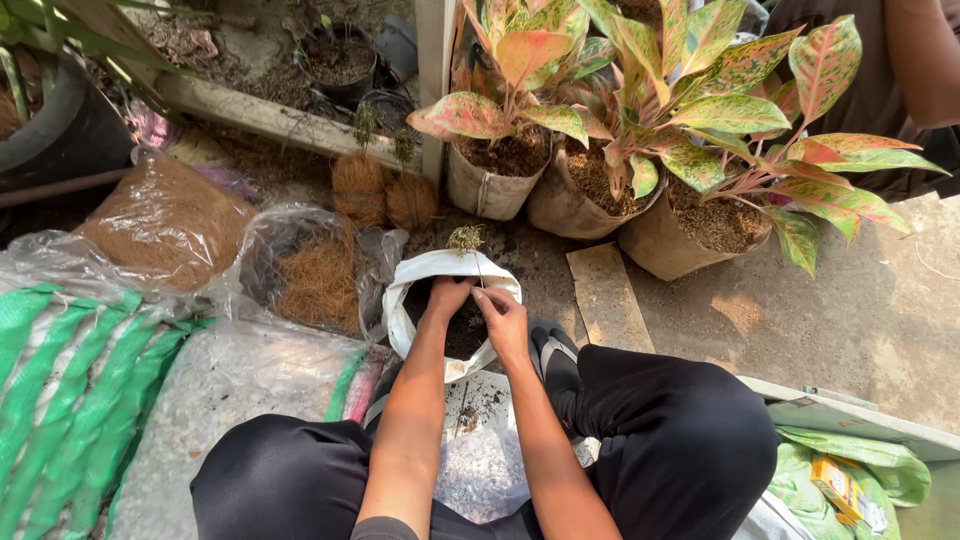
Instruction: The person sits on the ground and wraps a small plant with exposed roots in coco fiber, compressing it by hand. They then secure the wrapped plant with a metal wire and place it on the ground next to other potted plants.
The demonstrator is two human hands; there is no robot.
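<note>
- The person squats on the concrete ground (850, 320) with knees apart, so the white grow bag (410, 290) sits between the feet within easy reach of both arms.
- The left hand (447, 297) reaches down into the bag's mouth, its fingers curled into the dark soil (465, 335), seemingly pressing it around a plant stem; how tightly it is closed cannot be told.
- The right hand (503, 318) rests at the bag's near right rim, fingers pinched on the thin stem of a small seedling (466, 238), keeping it upright while the soil is worked.
- The seedling's tuft of tiny leaves stands just above the bag's far rim, its stem running down towards the hands.
- The bag's rim is rolled outward, which keeps the mouth open and stiff.
- To the left, clear plastic bags of brown coconut fibre (320, 285) lie open near the grow bag, close enough to scoop from.
- A green-striped sack (60, 380) and a bag of pale gritty mix (240, 385) lie beside the left knee.
- Beyond the bag, three potted plants with pink-speckled leaves (700, 110) stand grouped against a post, well apart from the hands.
</note>
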